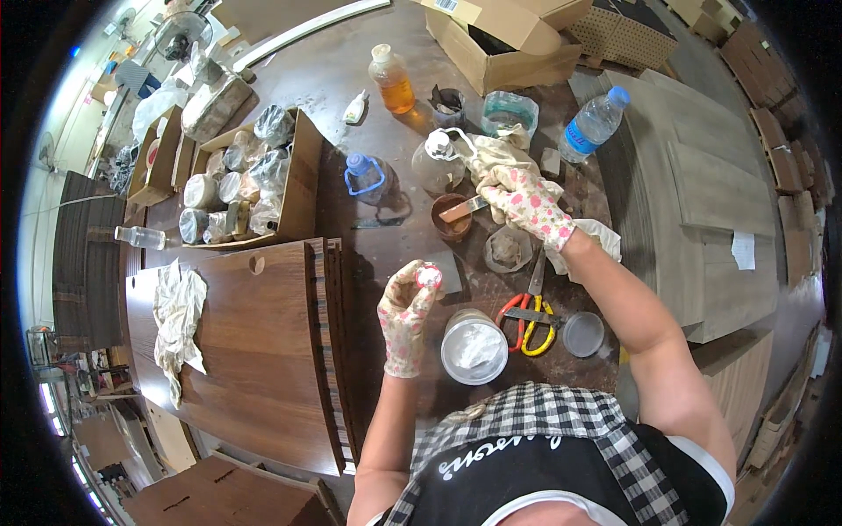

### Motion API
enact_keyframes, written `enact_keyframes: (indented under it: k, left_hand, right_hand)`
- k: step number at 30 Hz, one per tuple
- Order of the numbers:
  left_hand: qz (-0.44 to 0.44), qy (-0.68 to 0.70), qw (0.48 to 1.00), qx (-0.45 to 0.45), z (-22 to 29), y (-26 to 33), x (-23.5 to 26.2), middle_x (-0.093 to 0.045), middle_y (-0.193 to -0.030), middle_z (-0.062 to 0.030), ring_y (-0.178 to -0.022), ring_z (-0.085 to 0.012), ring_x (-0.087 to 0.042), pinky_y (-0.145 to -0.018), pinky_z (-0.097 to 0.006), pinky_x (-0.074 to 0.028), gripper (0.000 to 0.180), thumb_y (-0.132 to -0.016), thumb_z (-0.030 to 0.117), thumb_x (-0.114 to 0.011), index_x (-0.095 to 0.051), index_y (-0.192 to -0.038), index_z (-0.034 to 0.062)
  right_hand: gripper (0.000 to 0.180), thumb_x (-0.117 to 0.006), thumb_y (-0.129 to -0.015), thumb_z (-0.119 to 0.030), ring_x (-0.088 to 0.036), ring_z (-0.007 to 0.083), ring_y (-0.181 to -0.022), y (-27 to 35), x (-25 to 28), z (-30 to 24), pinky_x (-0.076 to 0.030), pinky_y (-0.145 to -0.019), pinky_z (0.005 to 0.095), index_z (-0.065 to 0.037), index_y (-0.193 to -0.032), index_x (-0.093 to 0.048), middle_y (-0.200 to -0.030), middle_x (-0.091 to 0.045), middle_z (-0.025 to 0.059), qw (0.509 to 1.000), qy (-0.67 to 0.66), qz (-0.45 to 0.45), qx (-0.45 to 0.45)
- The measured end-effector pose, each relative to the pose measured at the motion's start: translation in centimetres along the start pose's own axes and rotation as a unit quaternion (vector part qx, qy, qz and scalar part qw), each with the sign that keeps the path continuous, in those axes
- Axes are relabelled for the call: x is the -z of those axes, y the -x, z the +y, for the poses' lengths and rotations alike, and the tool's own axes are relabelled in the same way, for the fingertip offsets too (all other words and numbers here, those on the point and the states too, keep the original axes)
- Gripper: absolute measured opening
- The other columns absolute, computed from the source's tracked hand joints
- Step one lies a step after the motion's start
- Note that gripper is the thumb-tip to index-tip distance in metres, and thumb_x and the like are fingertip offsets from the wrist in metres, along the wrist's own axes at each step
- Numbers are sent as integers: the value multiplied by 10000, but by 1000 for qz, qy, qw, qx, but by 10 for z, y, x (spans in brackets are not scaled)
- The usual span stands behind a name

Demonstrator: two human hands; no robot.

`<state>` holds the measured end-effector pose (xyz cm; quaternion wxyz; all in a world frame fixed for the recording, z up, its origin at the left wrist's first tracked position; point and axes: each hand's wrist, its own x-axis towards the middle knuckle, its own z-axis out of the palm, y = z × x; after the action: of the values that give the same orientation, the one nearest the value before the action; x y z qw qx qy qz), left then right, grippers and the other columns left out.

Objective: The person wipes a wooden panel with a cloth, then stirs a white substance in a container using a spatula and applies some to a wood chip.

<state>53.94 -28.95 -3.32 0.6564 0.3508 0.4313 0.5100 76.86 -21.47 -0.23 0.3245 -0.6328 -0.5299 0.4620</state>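
Observation:
My left hand (408,311), in a white glove with pink flowers, pinches a small round red-rimmed cap (428,276) with white stuff in it. My right hand (529,206), gloved alike, reaches over a brown cup (451,226). Its fingers close on the silvery part of a flat tool (461,209), whose brown end is over the cup; whether it is a brush or a scraper I cannot tell. A crumpled cream cloth (504,158) lies beyond this hand. Between my hands and my body stands an open tub (474,347) of white powder.
Red- and yellow-handled scissors (526,324) lie right of the tub, beside a round lid (583,334). Bottles stand farther back: a blue-capped one (367,178), an amber one (392,81), a water bottle (594,125). A carton of jars (298,175) and stacked brown boards (237,342) are left.

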Motion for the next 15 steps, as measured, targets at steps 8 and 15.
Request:
enact_keyframes:
  k: [8,15]
  left_hand:
    - [10,-7,1000,-20,-7,-12,-4,-614,-1007,-72,-865,-113,-589,-756,-235,-483,327,-815,28,-630,-545,-1128,-7]
    - [2,43,999,3,-19,-32,-8,-615,-1013,-78,-876,-127,-599,-772,-259,-502,324,-813,19,-631,-542,-1123,-14]
  right_hand:
    - [111,-543,-863,-178,-519,61,-497,3,1,2,-397,-457,234,-77,-873,-588,-605,-558,-14,1000,-23,7,-4]
    - [113,-534,-878,-180,-507,50,-485,6,4,3,-376,-429,206,-92,-910,-597,-609,-556,-19,999,-32,2,-26]
